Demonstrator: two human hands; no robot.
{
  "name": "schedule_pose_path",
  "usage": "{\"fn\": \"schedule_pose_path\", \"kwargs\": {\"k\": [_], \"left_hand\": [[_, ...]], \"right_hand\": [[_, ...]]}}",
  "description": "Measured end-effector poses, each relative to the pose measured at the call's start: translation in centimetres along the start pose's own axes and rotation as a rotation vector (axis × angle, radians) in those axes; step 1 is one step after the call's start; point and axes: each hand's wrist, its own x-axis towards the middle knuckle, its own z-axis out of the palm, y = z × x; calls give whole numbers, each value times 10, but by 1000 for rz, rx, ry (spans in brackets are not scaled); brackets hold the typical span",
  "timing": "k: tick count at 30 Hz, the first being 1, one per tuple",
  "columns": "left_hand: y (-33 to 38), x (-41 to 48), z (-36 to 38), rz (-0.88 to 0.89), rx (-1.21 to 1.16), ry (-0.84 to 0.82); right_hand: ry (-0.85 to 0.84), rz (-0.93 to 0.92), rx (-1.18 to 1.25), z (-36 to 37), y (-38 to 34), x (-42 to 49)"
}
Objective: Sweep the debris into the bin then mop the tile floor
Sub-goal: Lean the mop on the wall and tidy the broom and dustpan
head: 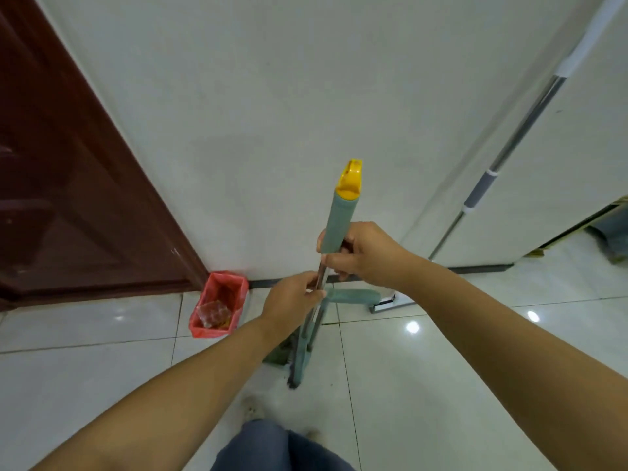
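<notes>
I hold a long handle [338,215] upright in front of me; it has a green grip, a yellow cap and a metal shaft. My right hand [365,254] grips it just below the green grip. My left hand [292,300] pinches the metal shaft lower down. The shaft runs down to a green head [299,362] on the white tile floor [424,385]; my left arm partly hides it. A red-lined bin [221,304] with crumpled wrappers inside stands against the wall, to the left of my hands.
A second pole [503,158] with a grey grip leans against the white wall at the right, its flat head [384,304] on the floor. A dark brown door [68,181] fills the left. My leg [272,447] shows at the bottom.
</notes>
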Motion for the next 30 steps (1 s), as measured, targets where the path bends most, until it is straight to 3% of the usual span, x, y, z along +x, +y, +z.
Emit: {"fn": "schedule_pose_path", "kwargs": {"k": [10, 20, 30], "left_hand": [[8, 109, 11, 70, 148, -5], [-4, 181, 13, -42, 84, -21], [4, 198, 28, -135, -92, 57]], "right_hand": [[-34, 95, -197, -43, 33, 70], [-132, 169, -244, -62, 55, 133], [-22, 191, -442, -77, 94, 135]]}}
